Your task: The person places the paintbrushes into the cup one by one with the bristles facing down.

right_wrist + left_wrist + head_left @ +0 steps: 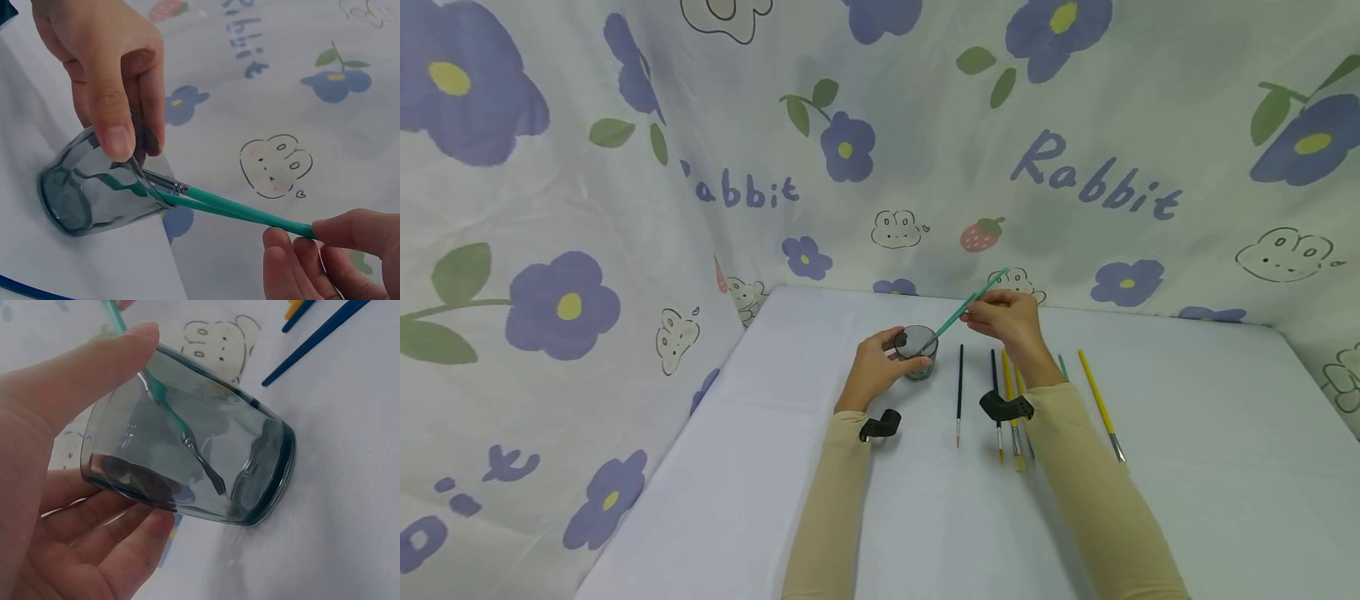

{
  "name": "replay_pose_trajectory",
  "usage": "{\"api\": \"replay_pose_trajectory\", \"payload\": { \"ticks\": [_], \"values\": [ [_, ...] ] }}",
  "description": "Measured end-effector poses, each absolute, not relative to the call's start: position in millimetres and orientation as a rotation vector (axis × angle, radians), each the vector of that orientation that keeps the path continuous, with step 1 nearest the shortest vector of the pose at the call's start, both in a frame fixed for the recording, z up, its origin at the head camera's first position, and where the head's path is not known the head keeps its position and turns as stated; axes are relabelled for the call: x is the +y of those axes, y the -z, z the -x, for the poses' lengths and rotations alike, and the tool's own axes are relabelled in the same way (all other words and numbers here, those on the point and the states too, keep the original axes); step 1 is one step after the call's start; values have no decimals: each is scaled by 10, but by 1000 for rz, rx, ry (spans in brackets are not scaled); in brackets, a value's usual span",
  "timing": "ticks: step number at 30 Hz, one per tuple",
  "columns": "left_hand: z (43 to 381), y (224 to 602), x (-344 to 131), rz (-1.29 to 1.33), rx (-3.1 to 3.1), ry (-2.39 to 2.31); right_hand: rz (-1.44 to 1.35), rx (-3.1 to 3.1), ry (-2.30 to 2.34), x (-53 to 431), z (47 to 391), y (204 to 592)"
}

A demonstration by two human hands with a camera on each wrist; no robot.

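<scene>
My left hand (880,367) grips a clear grey-tinted glass (917,367), thumb on the near side and fingers round the far side. Between the thumb and fingertips of my right hand (1009,323) is pinched a green paintbrush (244,212), slanting down into the glass mouth. Its metal ferrule (167,181) is right at the rim. A second green brush (187,205) runs close alongside it, and its bristle end (212,478) reaches deeper inside, near the glass bottom. In the head view both handles overlap above the glass.
On the white table (1225,400), right of the glass, lie a dark-handled brush (960,383), another dark brush (996,375) and yellow brushes (1010,400), partly under my right arm. A green handle (1063,367) and a yellow brush (1097,396) lie beyond. A printed curtain (925,150) hangs behind.
</scene>
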State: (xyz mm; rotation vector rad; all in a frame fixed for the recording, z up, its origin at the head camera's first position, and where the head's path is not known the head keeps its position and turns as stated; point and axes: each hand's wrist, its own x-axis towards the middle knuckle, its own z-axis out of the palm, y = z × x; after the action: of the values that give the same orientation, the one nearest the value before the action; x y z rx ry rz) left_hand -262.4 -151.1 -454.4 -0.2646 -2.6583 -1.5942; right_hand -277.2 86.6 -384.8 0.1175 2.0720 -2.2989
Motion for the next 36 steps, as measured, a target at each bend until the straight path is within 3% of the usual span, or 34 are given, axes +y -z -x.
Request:
{"api": "replay_pose_trajectory", "payload": {
  "ticks": [36],
  "values": [
    [2630,4544,-1506,247,-2653,1627,-163,2196,2169,852,2741,3941]
  ]
}}
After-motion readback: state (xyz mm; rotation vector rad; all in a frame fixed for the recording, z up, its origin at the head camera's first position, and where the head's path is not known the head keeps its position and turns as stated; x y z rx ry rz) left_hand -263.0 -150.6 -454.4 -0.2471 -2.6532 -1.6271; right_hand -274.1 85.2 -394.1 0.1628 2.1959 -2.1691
